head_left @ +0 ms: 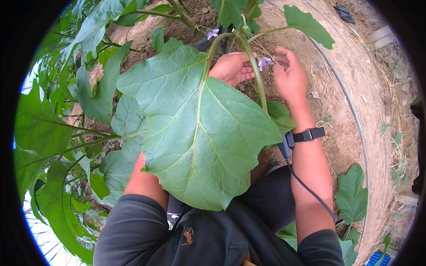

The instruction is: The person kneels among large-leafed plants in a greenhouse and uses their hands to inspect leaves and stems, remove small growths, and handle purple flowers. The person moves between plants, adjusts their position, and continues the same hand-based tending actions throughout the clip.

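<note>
A large eggplant leaf spreads across the middle of the view and hides most of my left forearm. Above it, my left hand is beside a green eggplant stem, fingers curled and their tips partly behind the stem. To the right of that stem, my right hand is raised with bent fingers. A purple eggplant flower sits between the two hands, very close to my right thumb. Whether either hand pinches anything thin is not visible. A second purple flower and a green bud are higher up.
Dense eggplant foliage fills the left side. A grey hose curves along the bare soil at right. My right wrist wears a black strap with a cable. A blue tray shows at lower right.
</note>
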Tool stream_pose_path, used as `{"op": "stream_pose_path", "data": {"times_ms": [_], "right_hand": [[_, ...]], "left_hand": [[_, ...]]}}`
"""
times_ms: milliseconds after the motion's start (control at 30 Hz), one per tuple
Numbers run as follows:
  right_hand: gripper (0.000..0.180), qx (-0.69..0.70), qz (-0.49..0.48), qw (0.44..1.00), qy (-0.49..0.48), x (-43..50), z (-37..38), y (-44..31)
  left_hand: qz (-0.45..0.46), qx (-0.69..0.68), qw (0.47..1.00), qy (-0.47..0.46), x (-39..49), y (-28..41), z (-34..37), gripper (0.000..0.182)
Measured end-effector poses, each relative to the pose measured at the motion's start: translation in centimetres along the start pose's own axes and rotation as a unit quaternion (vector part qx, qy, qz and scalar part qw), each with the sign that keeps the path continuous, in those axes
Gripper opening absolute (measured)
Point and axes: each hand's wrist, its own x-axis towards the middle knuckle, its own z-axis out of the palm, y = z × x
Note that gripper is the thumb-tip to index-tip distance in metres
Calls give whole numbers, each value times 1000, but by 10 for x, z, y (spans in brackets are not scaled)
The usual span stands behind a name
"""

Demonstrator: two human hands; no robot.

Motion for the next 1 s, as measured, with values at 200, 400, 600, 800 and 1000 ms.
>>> {"op": "stream_pose_path", "data": {"times_ms": [200,400,600,800,1000], "right_hand": [[33,155,64,985,-31,1,6,-3],[23,89,67,994,-22,-2,1,-15],[20,83,67,994,-40,-4,-2,-20],[22,63,57,996,-28,-3,-1,-20],[20,36,40,998,-35,-3,-2,-19]], "left_hand": [[-11,-50,998,-45,6,-3,-2,15],[-25,-81,994,-72,14,-7,-4,19],[-34,-90,993,-69,13,-7,-2,20],[-36,-98,991,-81,13,-7,-2,19],[-35,-96,991,-90,12,-6,-2,19]]}}
